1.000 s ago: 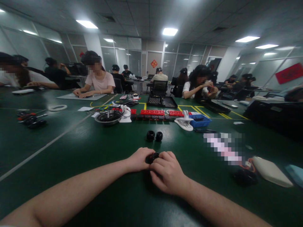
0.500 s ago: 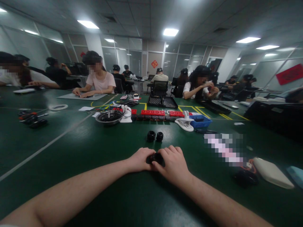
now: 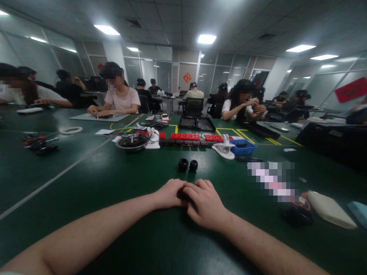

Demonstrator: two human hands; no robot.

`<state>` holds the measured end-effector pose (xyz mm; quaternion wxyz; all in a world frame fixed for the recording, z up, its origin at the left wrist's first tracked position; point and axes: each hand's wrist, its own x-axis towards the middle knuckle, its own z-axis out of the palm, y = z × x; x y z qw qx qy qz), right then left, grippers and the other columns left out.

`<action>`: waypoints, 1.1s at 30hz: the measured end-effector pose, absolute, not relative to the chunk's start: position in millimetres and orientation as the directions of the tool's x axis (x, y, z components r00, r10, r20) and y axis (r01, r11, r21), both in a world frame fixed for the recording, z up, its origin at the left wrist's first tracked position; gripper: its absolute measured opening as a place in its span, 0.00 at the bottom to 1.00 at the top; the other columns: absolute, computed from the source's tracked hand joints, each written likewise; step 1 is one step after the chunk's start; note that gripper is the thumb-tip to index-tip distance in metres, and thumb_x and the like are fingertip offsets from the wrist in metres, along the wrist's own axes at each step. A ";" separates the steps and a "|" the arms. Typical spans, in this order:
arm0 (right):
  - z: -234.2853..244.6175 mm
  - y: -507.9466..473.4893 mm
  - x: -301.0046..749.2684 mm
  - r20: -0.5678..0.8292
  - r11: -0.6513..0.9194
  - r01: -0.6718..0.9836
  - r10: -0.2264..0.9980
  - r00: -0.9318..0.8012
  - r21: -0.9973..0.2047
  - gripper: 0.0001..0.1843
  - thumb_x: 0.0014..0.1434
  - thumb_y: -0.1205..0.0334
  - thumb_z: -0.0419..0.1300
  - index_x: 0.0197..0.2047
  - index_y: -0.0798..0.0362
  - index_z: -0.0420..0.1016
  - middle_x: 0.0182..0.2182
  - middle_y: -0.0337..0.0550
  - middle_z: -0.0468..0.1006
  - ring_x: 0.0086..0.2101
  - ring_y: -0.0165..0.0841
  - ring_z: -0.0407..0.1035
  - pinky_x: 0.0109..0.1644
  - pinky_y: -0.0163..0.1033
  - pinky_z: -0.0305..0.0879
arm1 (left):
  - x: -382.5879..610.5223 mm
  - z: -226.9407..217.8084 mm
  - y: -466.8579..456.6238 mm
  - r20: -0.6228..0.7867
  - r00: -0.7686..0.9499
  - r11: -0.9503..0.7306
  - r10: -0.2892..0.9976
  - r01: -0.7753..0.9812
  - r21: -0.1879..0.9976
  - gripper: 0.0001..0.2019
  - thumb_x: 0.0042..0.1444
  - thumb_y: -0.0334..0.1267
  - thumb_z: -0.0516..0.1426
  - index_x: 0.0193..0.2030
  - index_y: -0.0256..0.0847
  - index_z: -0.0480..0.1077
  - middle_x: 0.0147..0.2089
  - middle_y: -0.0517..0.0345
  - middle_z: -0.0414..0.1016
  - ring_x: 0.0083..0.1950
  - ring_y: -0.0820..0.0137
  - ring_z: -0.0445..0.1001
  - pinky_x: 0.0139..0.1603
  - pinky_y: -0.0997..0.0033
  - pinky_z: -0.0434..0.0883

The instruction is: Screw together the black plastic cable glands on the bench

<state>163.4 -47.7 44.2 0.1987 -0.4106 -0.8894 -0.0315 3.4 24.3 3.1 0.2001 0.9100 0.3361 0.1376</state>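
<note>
Black fitting (image 3: 182,195) is sitting low between the person's two hands, just above the near part of the green table (image 3: 120,236) or on it; which, I cannot tell. Fingers are covering most of it, so its full shape is staying hidden. The left hand (image 3: 170,194) is curling around it from the left, gripping it with the thumb on the near side. The right hand (image 3: 207,204) is arching over it from the right, fingers bent towards the left hand and thumb lying lower; whether it is pinching the fitting or only covering it, I cannot tell.

Just beyond the hands, two black ribbed fittings (image 3: 188,165) are standing side by side. Farther out, a row of red and black modules (image 3: 185,136) is stretching across the table, with a white clamp (image 3: 223,148) near its right end and a blue bin (image 3: 242,147) beside that. At the row's left end, a metal bowl (image 3: 132,148) is holding dark items and cables. To the right, a cream case (image 3: 331,209) is lying near an orange cable (image 3: 306,202). Well to the left, some hand tools (image 3: 38,143) are lying in a cluster near a white ring (image 3: 70,130). Behind the row, an open black case (image 3: 206,124) is lying flat. Across the table, a co-worker in a pink top (image 3: 123,100) is bending over a pale board (image 3: 78,117), and another in white sleeves (image 3: 228,109) is raising both hands.
</note>
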 end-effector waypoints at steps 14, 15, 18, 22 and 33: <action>33.3 -51.4 165.3 0.569 0.816 0.575 0.501 -0.652 -0.060 0.08 0.52 0.65 0.50 0.26 0.55 0.68 0.27 0.40 0.75 0.32 0.34 0.58 0.36 0.42 0.51 | 1.4 -0.8 26.1 0.165 0.751 -0.727 0.640 0.522 0.446 0.15 0.43 0.41 0.59 0.39 0.41 0.66 0.36 0.60 0.70 0.38 0.66 0.67 0.38 0.71 0.61; 34.7 -51.9 165.5 0.580 0.818 0.572 0.495 -0.646 -0.062 0.08 0.52 0.65 0.50 0.26 0.55 0.68 0.26 0.40 0.74 0.32 0.34 0.58 0.37 0.42 0.51 | 1.2 -0.7 26.0 0.164 0.749 -0.724 0.642 0.522 0.450 0.16 0.43 0.41 0.59 0.39 0.41 0.66 0.36 0.60 0.69 0.38 0.66 0.67 0.38 0.71 0.61; 40.4 -52.3 166.3 0.635 0.787 0.611 0.514 -0.577 -0.082 0.08 0.52 0.65 0.50 0.30 0.55 0.69 0.28 0.42 0.74 0.33 0.34 0.59 0.38 0.42 0.51 | 1.4 -0.1 25.6 0.168 0.749 -0.725 0.641 0.519 0.453 0.15 0.44 0.43 0.59 0.38 0.41 0.66 0.36 0.60 0.69 0.37 0.66 0.67 0.38 0.71 0.61; 43.2 -48.5 166.8 0.591 0.622 0.773 0.673 -0.445 -0.126 0.13 0.51 0.59 0.53 0.38 0.56 0.69 0.33 0.45 0.73 0.35 0.37 0.59 0.40 0.42 0.52 | 1.7 1.4 25.6 0.151 0.754 -0.724 0.640 0.524 0.449 0.14 0.45 0.44 0.59 0.37 0.40 0.66 0.35 0.60 0.69 0.36 0.66 0.67 0.38 0.71 0.61; 39.7 -42.1 165.3 0.425 0.493 0.867 0.801 -0.421 -0.071 0.12 0.50 0.57 0.59 0.37 0.53 0.69 0.31 0.44 0.72 0.35 0.37 0.60 0.40 0.41 0.52 | 2.2 -0.5 26.1 0.155 0.752 -0.725 0.640 0.525 0.447 0.16 0.44 0.46 0.59 0.38 0.40 0.66 0.35 0.59 0.69 0.36 0.66 0.67 0.37 0.70 0.61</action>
